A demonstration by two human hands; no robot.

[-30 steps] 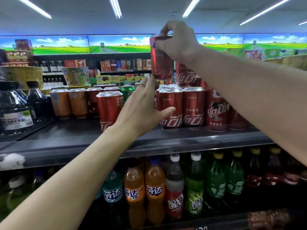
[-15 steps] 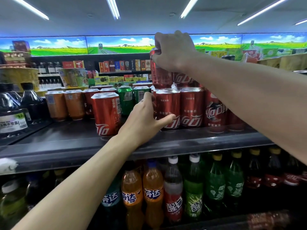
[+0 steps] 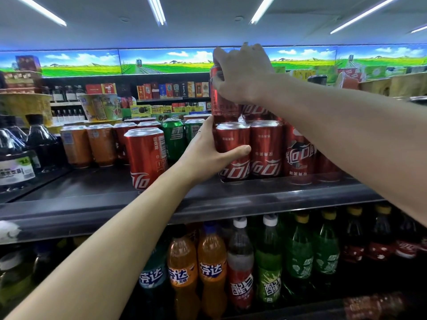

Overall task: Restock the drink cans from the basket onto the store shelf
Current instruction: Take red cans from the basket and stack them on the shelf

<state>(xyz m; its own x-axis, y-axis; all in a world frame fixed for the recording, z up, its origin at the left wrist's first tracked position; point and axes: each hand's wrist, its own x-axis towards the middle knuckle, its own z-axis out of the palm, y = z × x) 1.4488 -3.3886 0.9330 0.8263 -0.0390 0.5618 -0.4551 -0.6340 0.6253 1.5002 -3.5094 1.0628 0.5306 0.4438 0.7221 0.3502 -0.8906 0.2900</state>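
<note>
Red can, top: my right hand (image 3: 242, 75) grips it (image 3: 223, 105) from above, fingers curled round the rim, seating it on the lower can.
Red can, bottom: my left hand (image 3: 208, 153) wraps it (image 3: 233, 144), thumb across the front, steadying the stack.
Shelf: stack sits at the ledge (image 3: 254, 195), front row.
Basket: not in view.

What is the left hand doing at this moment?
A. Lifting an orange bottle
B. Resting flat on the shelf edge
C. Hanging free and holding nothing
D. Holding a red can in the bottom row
D: the left hand wraps its thumb and fingers round a red can standing on the shelf, while the right hand holds another can above it.
</note>
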